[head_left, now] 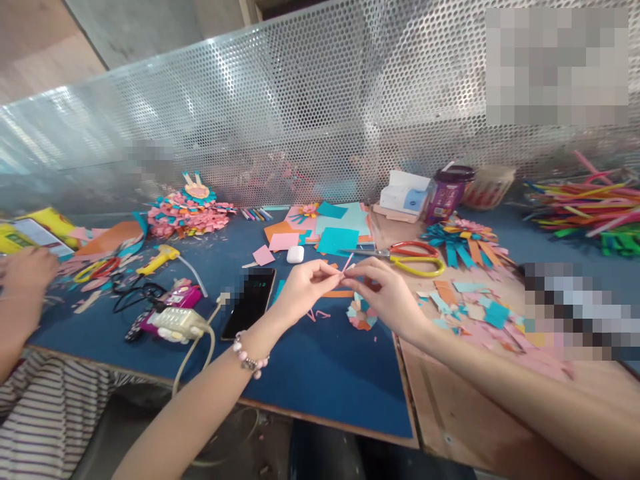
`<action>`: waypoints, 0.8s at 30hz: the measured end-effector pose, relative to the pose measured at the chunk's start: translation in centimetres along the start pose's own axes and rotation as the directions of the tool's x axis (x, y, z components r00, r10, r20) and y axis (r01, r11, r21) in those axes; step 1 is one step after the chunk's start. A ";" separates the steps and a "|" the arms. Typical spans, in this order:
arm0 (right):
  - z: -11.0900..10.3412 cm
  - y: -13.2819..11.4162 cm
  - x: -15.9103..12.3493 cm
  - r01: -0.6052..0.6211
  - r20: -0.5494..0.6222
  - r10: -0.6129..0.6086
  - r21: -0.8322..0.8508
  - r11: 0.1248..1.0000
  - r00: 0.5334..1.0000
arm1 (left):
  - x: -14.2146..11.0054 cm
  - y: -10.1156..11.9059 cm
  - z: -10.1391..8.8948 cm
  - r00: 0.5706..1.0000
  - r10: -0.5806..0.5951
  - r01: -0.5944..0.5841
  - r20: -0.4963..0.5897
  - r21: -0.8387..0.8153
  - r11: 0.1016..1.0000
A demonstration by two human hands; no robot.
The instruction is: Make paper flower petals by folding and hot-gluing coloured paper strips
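Above the blue table, my left hand (311,288) and my right hand (381,288) meet with their fingertips pinched together. Between them is a thin pink paper strip (348,262), its upper end sticking up from the pinch. Both hands are closed on it. Just under my right hand lies a round paper flower (361,312) in pink, orange and pale blue. Small curled pink paper scraps (320,314) rest below the fingers. Behind my right hand are scissors (415,257) with red and yellow handles. A dark phone (249,303) lies beside my left hand.
Teal paper sheets (338,241) and a white earbud case (295,255) lie ahead. Left are a yellow glue gun (159,260), a power strip (180,323) and another person's hand (30,270). Right are paper scraps (475,303), a purple cup (449,193) and coloured sticks (590,203).
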State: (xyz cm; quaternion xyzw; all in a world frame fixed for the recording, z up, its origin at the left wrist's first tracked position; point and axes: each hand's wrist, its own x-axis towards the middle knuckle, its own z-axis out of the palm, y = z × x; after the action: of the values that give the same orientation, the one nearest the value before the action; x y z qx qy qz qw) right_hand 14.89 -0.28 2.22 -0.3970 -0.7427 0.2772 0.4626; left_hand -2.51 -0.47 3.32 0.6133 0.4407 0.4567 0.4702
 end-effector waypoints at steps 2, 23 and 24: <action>0.5 0.0 -0.3 0.035 -0.065 -0.037 -0.029 0.999 0.997 | -0.1 0.2 0.1 1.000 -0.014 0.014 0.006 0.010 1.000; -3.1 -0.4 0.8 0.357 0.356 -0.080 -0.845 0.399 0.931 | 1.0 -0.9 -1.8 0.963 -0.219 0.230 0.158 -0.050 0.972; -3.8 -0.4 1.0 0.369 0.396 -0.005 -0.852 0.372 0.918 | 1.0 -1.0 -1.9 0.964 -0.220 0.229 0.147 -0.052 0.972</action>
State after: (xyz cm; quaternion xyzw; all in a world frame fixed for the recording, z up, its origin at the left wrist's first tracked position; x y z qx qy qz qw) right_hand 17.93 0.48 4.60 -0.4443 -0.8772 -0.1697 0.0663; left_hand -4.27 1.02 2.80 0.5735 0.4575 0.3711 0.5693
